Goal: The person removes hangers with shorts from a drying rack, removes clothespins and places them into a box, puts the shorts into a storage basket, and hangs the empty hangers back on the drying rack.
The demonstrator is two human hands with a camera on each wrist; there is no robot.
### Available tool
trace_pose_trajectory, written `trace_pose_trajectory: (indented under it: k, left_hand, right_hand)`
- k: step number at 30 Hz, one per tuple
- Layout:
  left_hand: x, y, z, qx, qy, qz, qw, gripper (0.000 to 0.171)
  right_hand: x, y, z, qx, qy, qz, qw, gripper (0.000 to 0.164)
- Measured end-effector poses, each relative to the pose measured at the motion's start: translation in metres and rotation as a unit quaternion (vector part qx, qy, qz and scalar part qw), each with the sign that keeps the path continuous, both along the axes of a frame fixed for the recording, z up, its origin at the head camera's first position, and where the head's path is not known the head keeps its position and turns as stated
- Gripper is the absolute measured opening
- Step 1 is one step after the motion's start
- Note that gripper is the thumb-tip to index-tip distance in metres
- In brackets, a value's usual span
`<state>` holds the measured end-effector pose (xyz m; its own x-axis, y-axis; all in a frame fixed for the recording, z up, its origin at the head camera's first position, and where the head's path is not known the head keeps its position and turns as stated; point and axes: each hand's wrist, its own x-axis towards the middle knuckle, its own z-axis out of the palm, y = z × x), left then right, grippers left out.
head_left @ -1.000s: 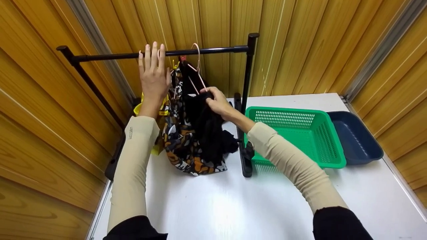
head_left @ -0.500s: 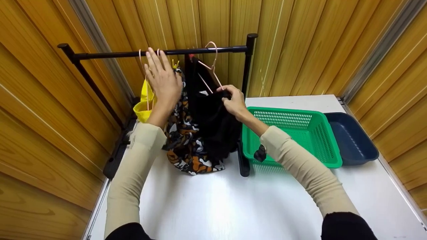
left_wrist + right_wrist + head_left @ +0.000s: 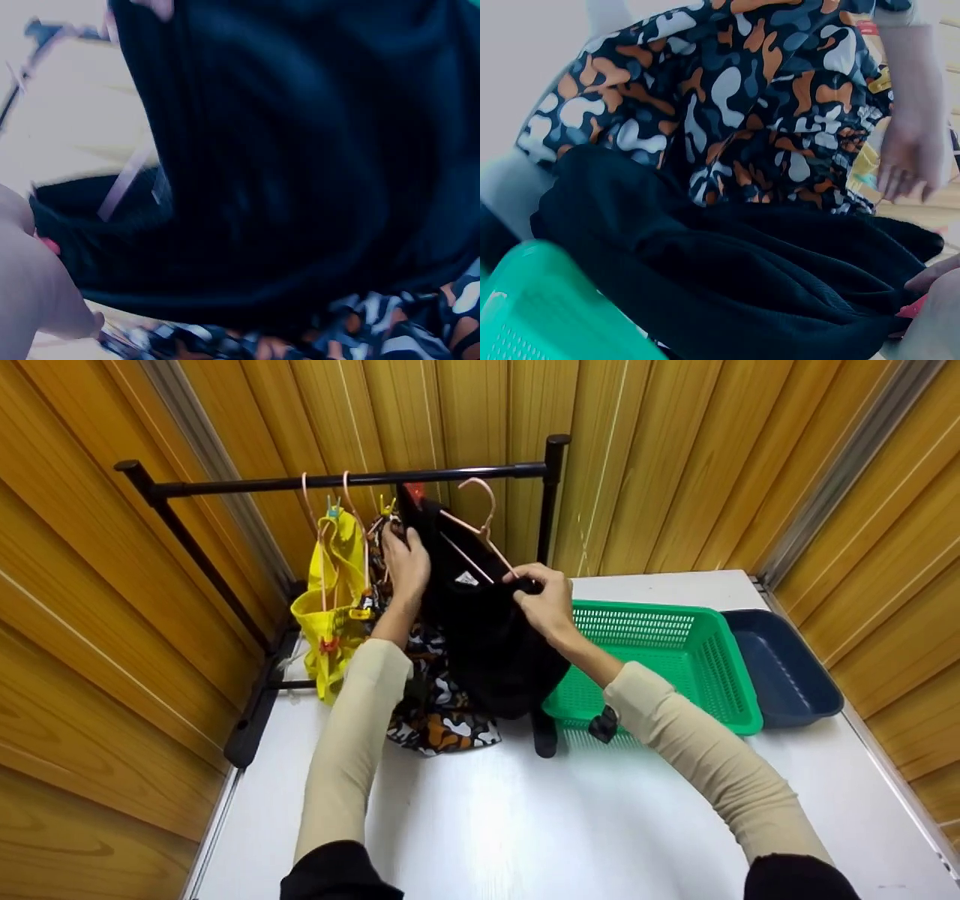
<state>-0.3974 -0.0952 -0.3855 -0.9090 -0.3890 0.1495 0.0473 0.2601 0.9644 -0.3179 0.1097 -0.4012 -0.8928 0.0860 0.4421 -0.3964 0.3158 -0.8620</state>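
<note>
A black garment [image 3: 495, 645] with a waistband hangs open on a pink hanger [image 3: 484, 529]. The hanger's hook shows just below the black bar of the rack [image 3: 330, 481]. My right hand [image 3: 549, 600] pinches the waistband's right corner by the hanger; a red clip [image 3: 913, 307] shows at those fingers. My left hand [image 3: 407, 566], fingers loosely extended, is beside the garment's left corner, where another red clip [image 3: 414, 493] sits. Behind the black cloth hang camouflage-patterned clothes [image 3: 450, 731] in orange, white and black. In the left wrist view, black cloth [image 3: 285, 150] fills most of the picture.
On the left of the rack, a yellow garment [image 3: 330, 619] hangs with clips on it. A green perforated basket [image 3: 660, 660] stands right of the rack on the white table [image 3: 480, 825], and a dark blue tub [image 3: 787, 671] lies beyond it. Wood-patterned walls [image 3: 675, 472] enclose the table.
My left hand has come down off the bar to the black garment's left side. My right hand has moved right with the garment, spreading it, and the hanger's hook has dropped below the bar.
</note>
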Motion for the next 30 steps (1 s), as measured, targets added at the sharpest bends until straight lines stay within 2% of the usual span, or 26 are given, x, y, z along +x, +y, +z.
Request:
trace_pose_trajectory:
  k: [1, 3, 5, 6, 7, 10, 13, 14, 16, 18, 21, 23, 25, 26, 28, 29, 30]
  left_hand:
    - [-0.006, -0.002, -0.004, 0.055, -0.022, -0.007, 0.9982, 0.056]
    - [-0.016, -0.007, -0.012, 0.155, -0.049, -0.01, 0.9866, 0.059]
    - [-0.022, -0.009, -0.02, 0.23, -0.046, 0.01, 0.972, 0.058]
    - [-0.024, -0.009, -0.024, 0.252, -0.031, 0.025, 0.967, 0.056]
    - [-0.026, -0.009, -0.027, 0.259, -0.011, 0.039, 0.9651, 0.054]
    - [-0.031, -0.004, -0.035, 0.242, 0.053, 0.064, 0.9667, 0.049]
    - [-0.033, 0.003, -0.04, 0.275, 0.085, 0.052, 0.9563, 0.049]
    - [-0.034, 0.005, -0.042, 0.296, 0.085, 0.035, 0.9506, 0.051]
    - [-0.036, 0.007, -0.046, 0.31, 0.07, -0.004, 0.9483, 0.057]
    - [-0.035, 0.006, -0.052, 0.294, 0.026, -0.049, 0.9543, 0.06]
    - [-0.034, 0.001, -0.065, 0.288, -0.026, -0.136, 0.9474, 0.057]
    - [-0.032, -0.004, -0.073, 0.301, -0.06, -0.184, 0.9337, 0.053]
    - [-0.03, -0.01, -0.081, 0.318, -0.089, -0.227, 0.916, 0.051]
    - [-0.029, -0.012, -0.085, 0.308, -0.105, -0.247, 0.9128, 0.055]
    - [-0.023, -0.018, -0.091, 0.251, -0.158, -0.288, 0.9107, 0.075]
    - [-0.02, -0.021, -0.094, 0.203, -0.187, -0.31, 0.9097, 0.085]
    - [-0.016, -0.022, -0.097, 0.15, -0.219, -0.333, 0.9047, 0.09]
  right_hand:
    - [0.0, 0.004, -0.001, 0.008, 0.006, 0.002, 1.0, 0.027]
    - [0.001, 0.012, -0.003, 0.023, 0.021, 0.014, 0.999, 0.026]
    - [0.002, 0.021, -0.005, 0.029, 0.035, 0.034, 0.998, 0.026]
    - [0.002, 0.026, -0.007, 0.03, 0.042, 0.045, 0.998, 0.027]
    - [0.002, 0.03, -0.008, 0.03, 0.049, 0.056, 0.997, 0.027]
    - [0.002, 0.045, -0.011, 0.016, 0.059, 0.077, 0.995, 0.028]
    - [-0.002, 0.061, -0.014, -0.012, 0.049, 0.082, 0.995, 0.028]
    - [-0.004, 0.067, -0.015, -0.023, 0.042, 0.079, 0.996, 0.028]
    - [-0.009, 0.078, -0.017, -0.044, 0.023, 0.073, 0.996, 0.028]
    - [-0.015, 0.089, -0.02, -0.064, 0.001, 0.072, 0.995, 0.028]
    - [-0.022, 0.103, -0.026, -0.096, -0.029, 0.075, 0.992, 0.032]
    - [-0.025, 0.111, -0.031, -0.123, -0.043, 0.076, 0.989, 0.035]
    - [-0.028, 0.118, -0.036, -0.148, -0.052, 0.074, 0.985, 0.04]
    - [-0.029, 0.12, -0.038, -0.16, -0.053, 0.071, 0.983, 0.041]
    - [-0.032, 0.124, -0.043, -0.181, -0.052, 0.061, 0.98, 0.043]
    - [-0.033, 0.126, -0.045, -0.189, -0.051, 0.056, 0.979, 0.044]
    - [-0.034, 0.127, -0.047, -0.194, -0.05, 0.052, 0.978, 0.045]
